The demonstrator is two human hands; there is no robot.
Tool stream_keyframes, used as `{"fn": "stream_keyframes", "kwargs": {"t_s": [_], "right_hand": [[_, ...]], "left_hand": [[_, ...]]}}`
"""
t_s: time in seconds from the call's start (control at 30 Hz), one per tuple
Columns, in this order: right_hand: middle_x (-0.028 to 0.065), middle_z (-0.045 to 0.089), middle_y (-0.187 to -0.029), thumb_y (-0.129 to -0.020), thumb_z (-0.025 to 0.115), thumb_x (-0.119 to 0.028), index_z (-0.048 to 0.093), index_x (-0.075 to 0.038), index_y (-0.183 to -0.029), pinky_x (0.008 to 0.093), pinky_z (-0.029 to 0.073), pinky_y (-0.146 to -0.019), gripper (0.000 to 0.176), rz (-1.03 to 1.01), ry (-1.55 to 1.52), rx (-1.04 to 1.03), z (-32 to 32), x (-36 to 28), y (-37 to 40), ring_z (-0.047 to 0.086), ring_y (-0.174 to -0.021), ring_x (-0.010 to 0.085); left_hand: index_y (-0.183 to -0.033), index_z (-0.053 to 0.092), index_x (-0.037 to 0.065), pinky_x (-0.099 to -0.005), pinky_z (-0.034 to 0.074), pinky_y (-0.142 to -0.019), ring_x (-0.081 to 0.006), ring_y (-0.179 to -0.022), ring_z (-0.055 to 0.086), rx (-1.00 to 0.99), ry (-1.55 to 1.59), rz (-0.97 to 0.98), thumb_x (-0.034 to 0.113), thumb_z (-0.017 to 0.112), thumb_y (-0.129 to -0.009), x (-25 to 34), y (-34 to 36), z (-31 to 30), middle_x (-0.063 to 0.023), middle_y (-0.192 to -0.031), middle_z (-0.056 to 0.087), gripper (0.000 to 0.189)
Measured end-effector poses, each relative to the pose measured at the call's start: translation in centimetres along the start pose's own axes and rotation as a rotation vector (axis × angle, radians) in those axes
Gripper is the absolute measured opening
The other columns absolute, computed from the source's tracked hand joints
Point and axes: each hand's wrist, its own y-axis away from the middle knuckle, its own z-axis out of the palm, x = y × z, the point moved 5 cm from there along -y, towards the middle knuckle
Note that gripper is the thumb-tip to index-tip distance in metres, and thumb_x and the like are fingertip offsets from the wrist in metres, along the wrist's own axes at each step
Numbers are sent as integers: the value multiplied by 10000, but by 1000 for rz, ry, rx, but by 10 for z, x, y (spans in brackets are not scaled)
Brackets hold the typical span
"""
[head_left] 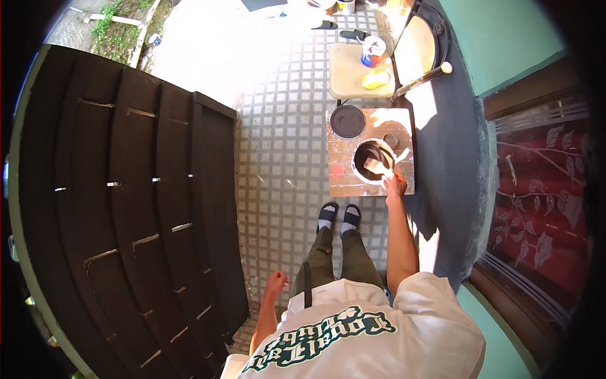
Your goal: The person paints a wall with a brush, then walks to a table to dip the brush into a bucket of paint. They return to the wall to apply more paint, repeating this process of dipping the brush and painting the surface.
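Note:
My right hand (394, 186) is closed around the handle of a paint brush (377, 167). Its pale bristles are over the mouth of a round bucket (357, 170) with dark paint inside. The bucket stands on a small wooden table (341, 187), with a dark round lid (348, 121) at the table's far left corner and a small dark round item (392, 140) beside the bucket. Down by my left thigh hangs my left hand (277, 282), its fingers curled and nothing visible in them.
A dark slatted panel (139, 189) stands at the left. Beyond the table, a chair (344, 57) bears a paint can (373, 52) and a yellow item (375, 79). Black sandals (353, 35) lie farther off. A wall with a window (536, 189) runs along the right.

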Motion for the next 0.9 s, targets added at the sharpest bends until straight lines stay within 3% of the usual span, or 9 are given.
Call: {"fn": "stream_keyframes", "kwargs": {"t_s": [0.07, 0.2, 0.3, 0.4, 0.5, 0.53, 0.63, 0.77, 0.9], "right_hand": [[105, 727, -888, -960, 721, -244, 698, -30, -1065, 284, 583, -634, 240, 1, 33, 181, -16, -17, 28, 716, -754, 189], [118, 743, -936, -939, 723, -289, 707, -31, -1010, 338, 607, -649, 268, 10, 97, 247, -37, -21, 31, 735, -784, 212], [99, 743, -873, -929, 710, -281, 737, -60, -940, 362, 597, -656, 223, -53, 465, 338, -28, -61, 54, 736, -763, 219], [96, 749, -826, -908, 699, -273, 762, -96, -888, 392, 581, -672, 189, -352, 850, 520, -19, -93, 56, 738, -750, 255], [144, 765, -905, -844, 769, -392, 775, -181, -978, 461, 588, -773, 249, -305, 787, 399, -19, -106, 33, 743, -858, 348], [135, 770, -931, -846, 766, -356, 778, -189, -960, 448, 587, -768, 203, -267, 869, 415, -15, -112, 31, 745, -872, 330], [132, 773, -958, -849, 763, -331, 780, -184, -961, 451, 578, -746, 186, -564, 783, 287, -7, -113, 26, 747, -863, 323], [117, 763, -831, -850, 758, -265, 781, -136, -889, 419, 560, -676, 136, -654, 921, 162, -1, -137, 31, 737, -758, 288], [128, 735, -750, -866, 735, -225, 771, -96, -870, 400, 542, -640, 134, -795, 866, 123, 14, -151, 47, 724, -689, 272]], "left_hand": [[-882, 553, 59, -318, 512, -639, -158, -739, 675, 14, 2, 10, 143, 548, -909, 9, 5, 0, -90, -873, 713, 88], [-893, 553, 51, -320, 513, -613, -169, -705, 673, 47, -23, 10, 131, 544, -909, 21, 9, 3, -100, -869, 711, 83], [-898, 556, 47, -317, 512, -593, -172, -684, 671, 67, 10, 13, 122, 540, -911, 19, 13, 6, -106, -864, 710, 78], [-907, 564, 45, -312, 515, -591, -167, -685, 672, 70, 55, 4, 122, 538, -915, 19, 11, 12, -104, -863, 712, 81], [-916, 569, 47, -312, 520, -598, -159, -700, 676, 90, 65, 5, 129, 541, -918, 11, 13, 14, -97, -868, 716, 87], [-920, 570, 48, -313, 522, -599, -157, -705, 677, 93, 70, 11, 134, 542, -919, 10, 16, 16, -94, -871, 718, 90], [-920, 573, 52, -314, 521, -600, -158, -714, 681, 111, 65, -6, 141, 544, -923, 6, 24, 23, -89, -881, 724, 94], [-917, 585, 52, -310, 519, -609, -163, -726, 689, 135, 92, -32, 146, 546, -925, -3, 34, 29, -87, -896, 732, 102], [-923, 593, 48, -310, 519, -621, -167, -731, 693, 156, 150, -35, 144, 555, -917, -10, 47, 34, -89, -900, 734, 104]]}}
